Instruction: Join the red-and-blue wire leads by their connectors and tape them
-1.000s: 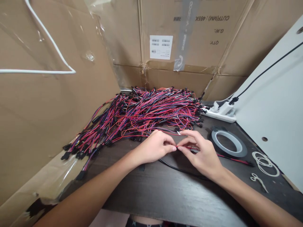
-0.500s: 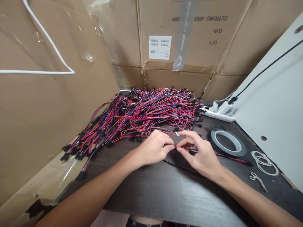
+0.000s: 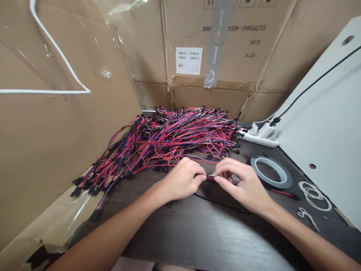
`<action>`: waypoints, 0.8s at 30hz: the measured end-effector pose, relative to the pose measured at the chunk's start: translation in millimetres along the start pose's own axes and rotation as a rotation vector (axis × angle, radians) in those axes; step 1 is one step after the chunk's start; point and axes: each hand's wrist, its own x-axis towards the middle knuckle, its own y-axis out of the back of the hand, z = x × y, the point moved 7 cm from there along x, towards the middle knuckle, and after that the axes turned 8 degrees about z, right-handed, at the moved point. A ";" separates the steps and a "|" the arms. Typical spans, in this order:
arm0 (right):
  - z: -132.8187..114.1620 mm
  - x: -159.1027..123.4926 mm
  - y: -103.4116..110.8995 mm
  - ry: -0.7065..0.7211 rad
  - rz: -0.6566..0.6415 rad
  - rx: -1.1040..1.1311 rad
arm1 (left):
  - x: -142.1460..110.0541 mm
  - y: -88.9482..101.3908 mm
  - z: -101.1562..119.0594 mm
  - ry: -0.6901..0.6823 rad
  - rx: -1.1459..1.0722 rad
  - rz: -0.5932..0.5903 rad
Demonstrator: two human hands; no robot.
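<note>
Pinching one red-black wire lead (image 3: 278,192) between left hand (image 3: 183,180) and right hand (image 3: 245,184); the pile (image 3: 169,139) at twelve o'clock could snag it.

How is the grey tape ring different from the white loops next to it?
The grey tape ring is one wide, flat band; the white loops are several thin strands overlapping. The tape ring lies nearer the right hand; the loops lie farther right, by the white board. Both are round and lie flat on the dark table.

A tape roll (image 3: 272,172) lies near a white power strip (image 3: 261,135).
</note>
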 end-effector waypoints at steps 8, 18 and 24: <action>7.6 0.2 -9.9 -0.151 -0.080 0.016 | -1.1 -4.6 -2.3 0.015 0.007 -0.052; 16.5 -2.2 -16.5 -0.224 -0.142 0.025 | -1.6 -7.8 -3.1 -0.003 -0.015 -0.049; 16.7 -1.3 -17.2 -0.218 -0.132 0.017 | -1.3 -7.8 -2.4 0.003 -0.010 -0.068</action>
